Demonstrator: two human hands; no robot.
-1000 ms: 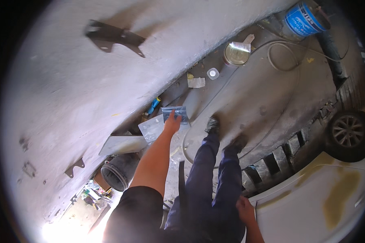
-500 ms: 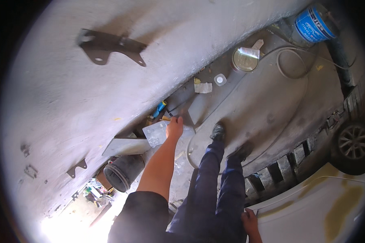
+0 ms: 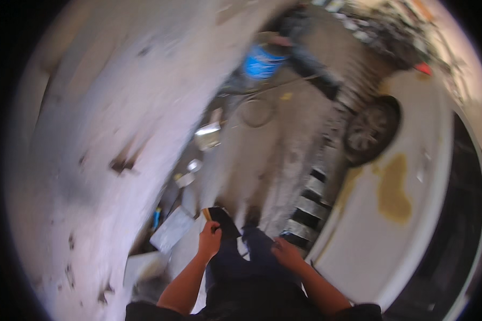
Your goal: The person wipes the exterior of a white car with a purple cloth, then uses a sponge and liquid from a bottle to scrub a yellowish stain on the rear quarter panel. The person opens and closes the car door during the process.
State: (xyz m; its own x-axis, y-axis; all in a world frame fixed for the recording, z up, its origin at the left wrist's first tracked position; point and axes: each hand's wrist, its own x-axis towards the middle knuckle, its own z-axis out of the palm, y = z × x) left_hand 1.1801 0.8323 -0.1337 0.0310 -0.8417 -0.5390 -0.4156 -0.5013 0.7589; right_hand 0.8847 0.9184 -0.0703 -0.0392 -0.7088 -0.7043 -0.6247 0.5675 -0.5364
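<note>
My left hand (image 3: 210,239) grips a flat dark sheet-like piece (image 3: 224,221) with a tan edge, held in front of my legs; blur hides its exact kind. My right hand (image 3: 288,253) is in front of my right thigh, near the white car body (image 3: 359,251). Its fingers look bent, but blur hides whether anything is in them. A grey board (image 3: 172,229) lies to the left of my left hand, close to the wall, with a small blue object (image 3: 157,218) beside it.
The pale wall (image 3: 118,107) runs along the left. A blue bucket (image 3: 262,61), an open tin (image 3: 208,136) and a small white container (image 3: 194,165) stand along its foot. A hose (image 3: 257,111) curls on the floor. At right are a car wheel (image 3: 370,131) and a black-and-white slatted strip (image 3: 306,208).
My left hand has come away from the grey board, now with the dark tan-edged piece in it. My right hand has moved up and inward. The view has swung right, showing more of the car.
</note>
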